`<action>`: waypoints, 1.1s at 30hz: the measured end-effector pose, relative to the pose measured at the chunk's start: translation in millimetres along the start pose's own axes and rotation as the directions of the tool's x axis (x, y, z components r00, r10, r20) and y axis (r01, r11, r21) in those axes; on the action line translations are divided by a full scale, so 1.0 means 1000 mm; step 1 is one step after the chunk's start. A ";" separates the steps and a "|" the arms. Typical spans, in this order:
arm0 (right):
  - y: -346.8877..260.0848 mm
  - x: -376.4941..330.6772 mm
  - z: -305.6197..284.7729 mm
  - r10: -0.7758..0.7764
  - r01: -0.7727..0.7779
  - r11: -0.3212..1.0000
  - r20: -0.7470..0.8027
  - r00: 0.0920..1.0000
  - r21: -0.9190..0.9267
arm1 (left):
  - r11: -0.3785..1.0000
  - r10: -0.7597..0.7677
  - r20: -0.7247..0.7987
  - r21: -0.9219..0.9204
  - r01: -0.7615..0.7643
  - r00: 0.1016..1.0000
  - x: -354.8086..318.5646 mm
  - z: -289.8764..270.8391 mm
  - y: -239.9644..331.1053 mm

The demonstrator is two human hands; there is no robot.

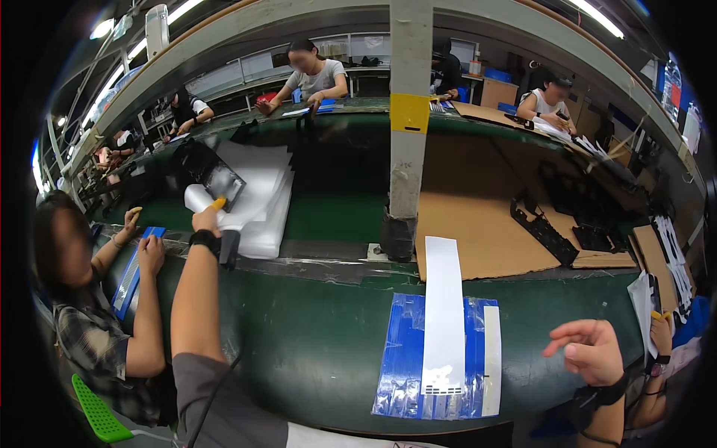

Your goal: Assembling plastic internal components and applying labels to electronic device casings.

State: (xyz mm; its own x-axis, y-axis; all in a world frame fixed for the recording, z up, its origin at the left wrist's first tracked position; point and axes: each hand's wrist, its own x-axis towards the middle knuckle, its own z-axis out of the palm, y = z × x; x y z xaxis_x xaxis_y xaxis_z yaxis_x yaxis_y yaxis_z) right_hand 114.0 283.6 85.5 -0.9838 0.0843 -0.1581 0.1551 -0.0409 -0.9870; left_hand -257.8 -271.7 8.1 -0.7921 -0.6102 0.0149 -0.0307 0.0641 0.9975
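While the blue plastic sleeve [437, 358] is lying flat on the green conveyor belt [314, 336], a white paper strip [443, 313] is resting lengthwise across the sleeve. Right of the sleeve, the right hand [590, 351] is hovering above the belt with fingers spread, gripping nothing. Beyond the sleeve to the left, the left hand [207, 221] is reaching a stack of white foam sheets [258, 194], fingers closing on a yellow-tipped white object [203, 200]. Further beyond the sleeve, a brown cardboard sheet [478, 224] is lying.
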 end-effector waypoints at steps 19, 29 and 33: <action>0.050 -0.059 -0.050 0.027 0.057 0.977 -0.384 0.923 0.206 | 0.960 -0.152 0.179 0.262 0.102 0.972 0.051 0.097 -0.057; 0.055 0.098 -0.175 -0.664 -0.147 0.221 -0.259 0.702 -0.964 | 0.984 0.122 0.576 0.037 -0.174 0.808 -0.237 -0.050 0.000; 0.062 0.141 -0.194 -0.553 -0.008 0.121 -0.075 0.830 -0.993 | 0.931 -0.123 0.880 0.262 -0.253 0.459 -0.343 -0.052 0.026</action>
State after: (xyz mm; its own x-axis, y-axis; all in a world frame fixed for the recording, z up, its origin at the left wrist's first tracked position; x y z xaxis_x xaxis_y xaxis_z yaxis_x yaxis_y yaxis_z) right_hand 2.3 486.1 -3.6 -0.8953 0.1668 0.4131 0.1161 0.9826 -0.1452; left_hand 44.9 -102.0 32.7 -0.8963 0.4065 -0.1770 0.0118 0.4208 0.9071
